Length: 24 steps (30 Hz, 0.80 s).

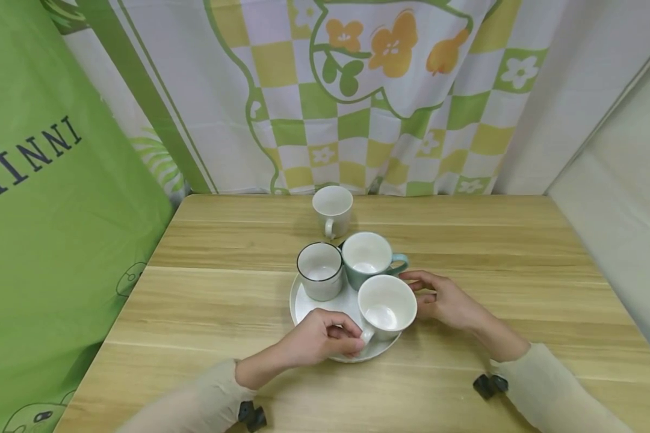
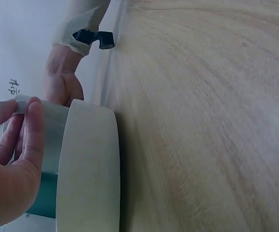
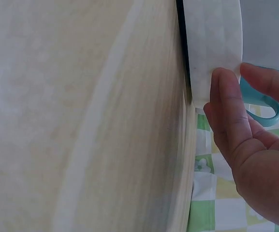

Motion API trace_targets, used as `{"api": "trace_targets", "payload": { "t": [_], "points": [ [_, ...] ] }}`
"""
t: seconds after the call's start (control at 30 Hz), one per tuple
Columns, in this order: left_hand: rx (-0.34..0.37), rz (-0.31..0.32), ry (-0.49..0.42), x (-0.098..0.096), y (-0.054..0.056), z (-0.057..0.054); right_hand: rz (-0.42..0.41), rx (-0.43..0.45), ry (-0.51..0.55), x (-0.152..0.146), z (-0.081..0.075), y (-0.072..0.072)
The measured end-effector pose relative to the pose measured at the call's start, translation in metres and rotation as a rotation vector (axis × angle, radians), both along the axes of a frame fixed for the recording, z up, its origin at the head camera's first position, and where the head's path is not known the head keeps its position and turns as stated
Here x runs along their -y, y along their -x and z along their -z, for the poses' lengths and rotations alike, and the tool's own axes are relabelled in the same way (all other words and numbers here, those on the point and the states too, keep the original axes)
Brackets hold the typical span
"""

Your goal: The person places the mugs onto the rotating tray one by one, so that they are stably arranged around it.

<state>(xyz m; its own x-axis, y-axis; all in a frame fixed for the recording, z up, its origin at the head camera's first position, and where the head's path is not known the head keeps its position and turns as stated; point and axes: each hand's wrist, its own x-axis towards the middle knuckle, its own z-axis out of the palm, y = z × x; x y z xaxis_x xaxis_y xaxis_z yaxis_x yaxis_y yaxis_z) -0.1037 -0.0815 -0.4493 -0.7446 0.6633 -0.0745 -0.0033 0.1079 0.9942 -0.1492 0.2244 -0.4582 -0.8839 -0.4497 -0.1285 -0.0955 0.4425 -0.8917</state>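
Note:
A round white tray [image 1: 301, 307] with a raised rim bears three mugs. At its front right stands a white mug [image 1: 388, 304], upright; my left hand [image 1: 318, 338] pinches its handle between thumb and fingers. Behind that mug is a teal mug [image 1: 357, 275] with a white inside, its handle turned right. A pale mug with a dark rim [image 1: 322, 284] stands at the tray's left. My right hand [image 1: 451, 304] is at the tray's right side. In the right wrist view its fingertips [image 3: 224, 79] lie against the tray's outer wall, with the thumb at the rim's upper edge.
Another white mug [image 1: 333, 210] stands on the wooden table [image 1: 206, 300] behind the tray, handle toward me. A patterned curtain [image 1: 357, 138] hangs along the table's back edge. Green cloth [image 1: 59, 210] hangs at the left, and a pale wall [image 1: 623, 174] rises at the right.

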Motion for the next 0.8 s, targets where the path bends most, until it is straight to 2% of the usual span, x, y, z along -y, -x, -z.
{"api": "trace_targets", "payload": {
  "t": [0.2,0.43,0.53,0.67,0.8],
  "points": [
    [0.044,-0.018,-0.019,-0.005,-0.005,-0.001,0.009,0.0,0.0,0.0,0.0,0.0],
    [0.031,-0.01,-0.013,-0.005,-0.006,-0.002,0.005,0.023,0.023,0.0,0.002,0.0],
    [-0.011,0.005,0.001,-0.001,-0.003,-0.001,0.004,0.019,0.019,0.0,0.003,0.001],
    [-0.124,0.016,0.039,0.007,0.002,-0.001,0.003,0.01,0.005,-0.001,0.004,0.001],
    [-0.207,0.009,0.074,0.014,0.006,-0.002,0.001,0.01,0.007,-0.001,0.004,0.001]
  ]
}}
